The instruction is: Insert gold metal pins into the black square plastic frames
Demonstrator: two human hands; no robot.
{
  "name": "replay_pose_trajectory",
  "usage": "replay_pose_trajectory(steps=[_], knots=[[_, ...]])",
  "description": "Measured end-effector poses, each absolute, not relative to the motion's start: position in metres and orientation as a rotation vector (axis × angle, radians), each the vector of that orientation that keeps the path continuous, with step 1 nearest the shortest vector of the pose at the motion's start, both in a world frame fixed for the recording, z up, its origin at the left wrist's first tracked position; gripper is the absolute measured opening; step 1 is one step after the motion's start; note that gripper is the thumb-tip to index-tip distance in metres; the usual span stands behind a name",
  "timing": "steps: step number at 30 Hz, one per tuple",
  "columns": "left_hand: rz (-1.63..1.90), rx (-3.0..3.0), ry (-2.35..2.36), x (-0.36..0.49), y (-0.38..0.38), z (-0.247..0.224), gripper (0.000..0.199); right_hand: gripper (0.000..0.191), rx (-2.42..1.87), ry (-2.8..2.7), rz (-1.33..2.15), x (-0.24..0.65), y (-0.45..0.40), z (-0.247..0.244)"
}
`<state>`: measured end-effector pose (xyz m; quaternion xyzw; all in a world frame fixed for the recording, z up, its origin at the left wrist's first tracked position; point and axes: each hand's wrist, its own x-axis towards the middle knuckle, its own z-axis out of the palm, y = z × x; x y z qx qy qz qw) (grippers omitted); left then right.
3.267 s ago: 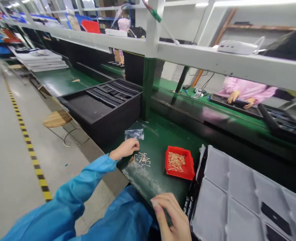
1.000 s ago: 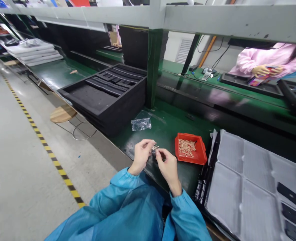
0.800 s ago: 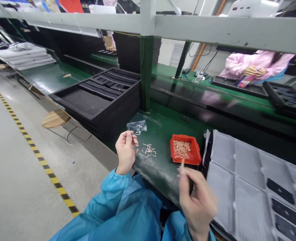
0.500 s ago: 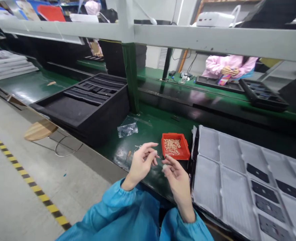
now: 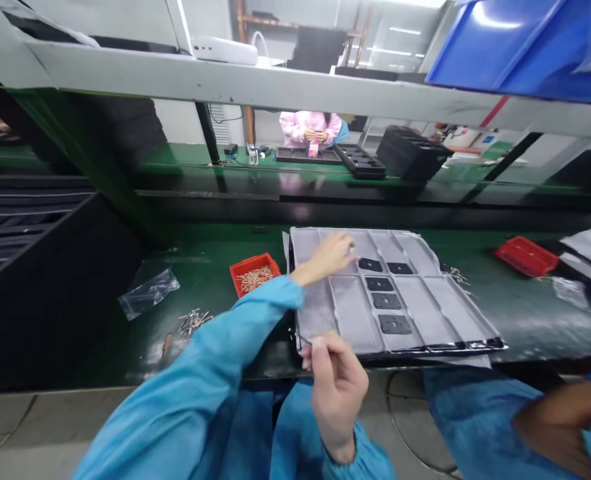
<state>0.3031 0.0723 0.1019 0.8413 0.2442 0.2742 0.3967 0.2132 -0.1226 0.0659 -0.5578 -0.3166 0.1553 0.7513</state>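
Observation:
My left hand [image 5: 328, 257] reaches across the white tray [image 5: 320, 303], slightly blurred, its fingers apart and nothing visible between them. Its fingertips are close to a flat black plate [image 5: 370, 265]. Several similar black plates lie in the tray's compartments, among them a plate [image 5: 394, 325] nearer to me. In front of the tray's near left corner, my right hand [image 5: 338, 380] is closed in a pinch. A thin dark stick [image 5: 304, 339] pokes out leftward from its fingertips; its exact kind is too small to make out.
A red box [image 5: 236, 272] of small pale sticks stands left of the tray, near a loose pile of sticks [image 5: 194, 321] and a plastic bag [image 5: 149, 293]. Another red box [image 5: 526, 256] lies right. A co-worker's arm [image 5: 560, 407] is at the right edge. Black foam boxes [image 5: 60, 287] stand left.
My view has swung right. My hands, close together beside the red box before, are apart: the left has moved over the tray, and the right is before its near left corner.

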Motion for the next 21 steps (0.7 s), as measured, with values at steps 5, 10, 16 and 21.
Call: replay_pose_trajectory(steps=[5, 10, 16, 21], knots=[[0.519, 2.161, 0.553, 0.412, 0.057, 0.088, 0.031, 0.011, -1.089, -0.763, -0.032, 0.237, -0.168, 0.077], [0.484, 2.069, 0.515, 0.412, 0.068, 0.074, 0.032, 0.012, -1.107, -0.342, -0.124, 0.277, -0.188, 0.058], [0.570, 1.834, 0.495, 0.352, 0.057, 0.094, 0.009, 0.016, -1.376, -0.494, -0.130, 0.300, -0.155, 0.081], [0.617, 1.668, 0.483, 0.235, 0.023, 0.122, 0.015, 0.015, -1.347, -0.568, 0.068, 0.293, -0.122, 0.098]])
